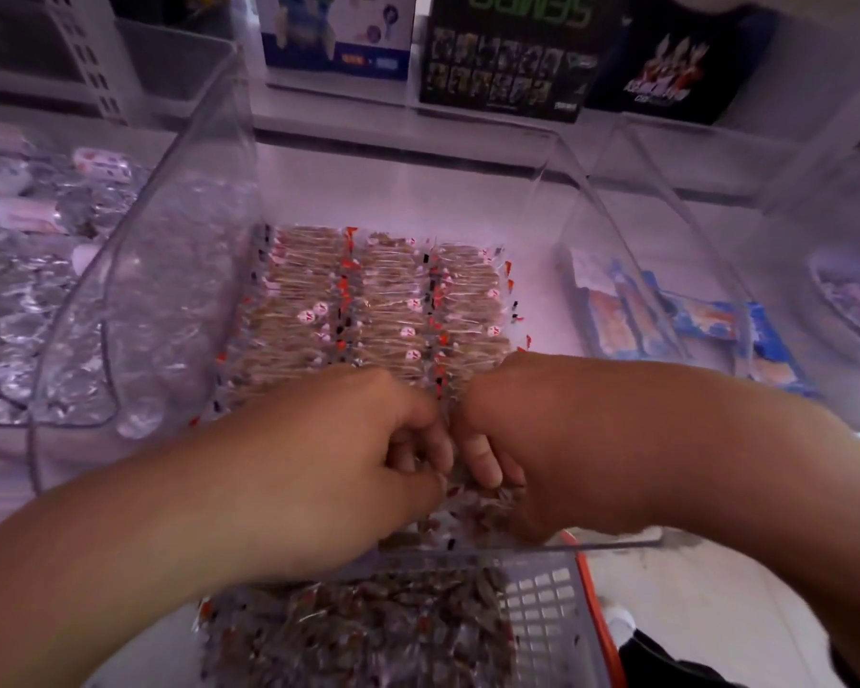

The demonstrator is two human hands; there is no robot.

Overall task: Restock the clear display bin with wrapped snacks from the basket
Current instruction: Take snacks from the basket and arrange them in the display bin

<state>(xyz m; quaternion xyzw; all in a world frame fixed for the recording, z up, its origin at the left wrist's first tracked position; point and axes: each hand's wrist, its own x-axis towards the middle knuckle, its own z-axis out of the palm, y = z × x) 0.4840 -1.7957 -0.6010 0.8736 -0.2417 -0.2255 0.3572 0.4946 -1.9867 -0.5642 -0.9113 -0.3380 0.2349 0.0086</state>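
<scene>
— Clear plastic display bin (557, 156), item one: contents?

— Small brown wrapped snacks in see-through wrappers with red and black marks (383, 300), laid in three neat rows across the bin's floor, towards its back. The bin's far strip of floor is bare.

— Hands?

— Both inside the bin at its near edge, knuckles touching. Left hand (358, 454): fingers curled under, pinching a bunch of the same snacks. Right hand (512, 439): fingers curled down likewise, gripping the bunch from the other side. The bunch is partly hidden beneath both hands, so the count cannot be told.

— Supply?

— Grey plastic lattice basket with an orange rim (542, 603), just in front of the bin and below its near wall, heaped with more of the snacks, loose and jumbled.

— Neighbours?

— Left of the bin, another clear bin filled with silver foil-wrapped pieces (31, 315). Right of the bin, a clear bin holding blue and orange flat packets (706, 320). Behind the bin, on a white shelf, printed cardboard boxes (507, 57) stand upright; lettering blurred.
</scene>
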